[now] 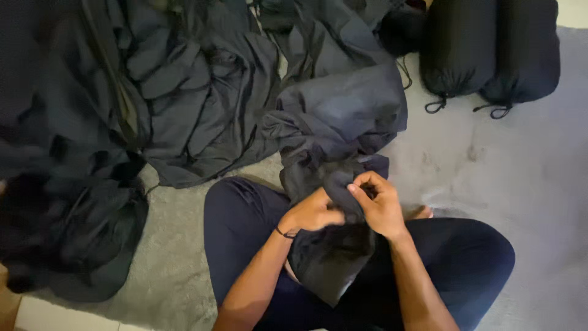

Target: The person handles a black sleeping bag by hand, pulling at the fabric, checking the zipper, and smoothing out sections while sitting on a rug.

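Right fingers: the fingers (367,184) are curled and pinched on a fold of the dark cloth (343,122), at lower centre of the frame.
Right hand: the right hand (380,205) is set over the top of the dark pouch (331,263), knuckles turned up toward the camera.
Left fingers: they are closed into the same bunch of cloth; the tips are hidden in the fabric, so how they press cannot be told.
Left hand: the left hand (312,213) is held just beside the right, touching the cloth; a thin dark band (285,233) is worn at the wrist.
Pouch: it is held in the lap, its long axis running up and down the frame, its closed end pointed toward the lower edge.
Cloth: it is gathered at the hands and trails from there toward upper centre, where it is spread crumpled on the grey carpet (490,165).
Legs: crossed legs in dark trousers (245,214) are seen under the hands.
Upper left: a heap of dark fabric (122,110) is piled on the carpet.
Upper right: two stuffed black drawstring sacks (490,49) are laid side by side, cords toward the lower edge.
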